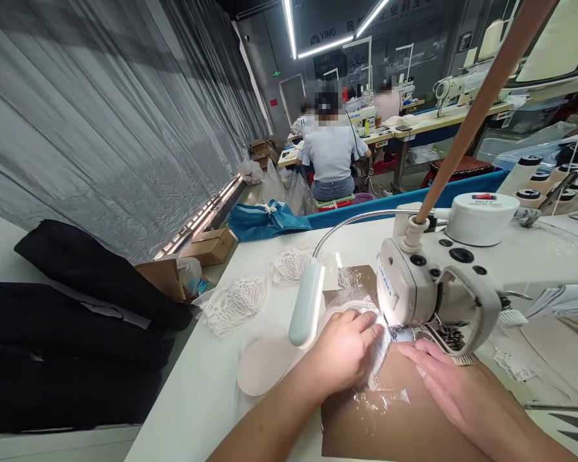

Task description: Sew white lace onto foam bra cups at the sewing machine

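On our near white tabletop (187,410), our left hand (347,350), fingers narrowly parted, presses white fabric (380,359) by the sewing machine (407,289), our right hand's (450,385) straight fingers apparently steadying brown sheeting (349,430).

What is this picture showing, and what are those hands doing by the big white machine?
The picture comes from a camera worn on a person's head, looking forward and down, so you see almost what that person sees. The big white machine is a sewing machine, with a lamp on a bendy metal neck. The person's left hand rests on a white lace piece close to the machine; I can't tell whether it pinches it. The right hand lies flat on a brown sheet. Farther left on the white table lie two more lace pieces and a beige rounded pad.
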`<act>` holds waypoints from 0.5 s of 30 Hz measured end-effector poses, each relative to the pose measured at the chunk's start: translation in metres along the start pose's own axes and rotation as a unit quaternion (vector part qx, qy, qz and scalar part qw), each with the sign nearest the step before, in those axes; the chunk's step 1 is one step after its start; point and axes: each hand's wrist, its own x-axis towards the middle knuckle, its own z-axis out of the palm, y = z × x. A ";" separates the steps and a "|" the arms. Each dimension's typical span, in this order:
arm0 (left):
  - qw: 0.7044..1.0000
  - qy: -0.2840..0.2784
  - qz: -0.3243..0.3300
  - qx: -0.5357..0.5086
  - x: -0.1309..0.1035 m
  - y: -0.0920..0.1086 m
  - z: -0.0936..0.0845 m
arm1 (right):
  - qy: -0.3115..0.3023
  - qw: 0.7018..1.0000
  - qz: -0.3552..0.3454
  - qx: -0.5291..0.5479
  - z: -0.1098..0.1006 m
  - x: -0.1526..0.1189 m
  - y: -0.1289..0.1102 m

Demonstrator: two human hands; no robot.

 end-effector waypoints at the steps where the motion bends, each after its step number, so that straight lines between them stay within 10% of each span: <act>1: 1.000 -0.008 -0.011 -0.002 -0.002 0.003 -0.003 | -0.004 1.000 0.003 0.010 0.000 -0.001 0.000; 15: 0.999 -0.003 -0.024 -0.048 -0.002 0.026 0.008 | -0.073 0.992 -0.069 0.073 -0.011 0.000 -0.004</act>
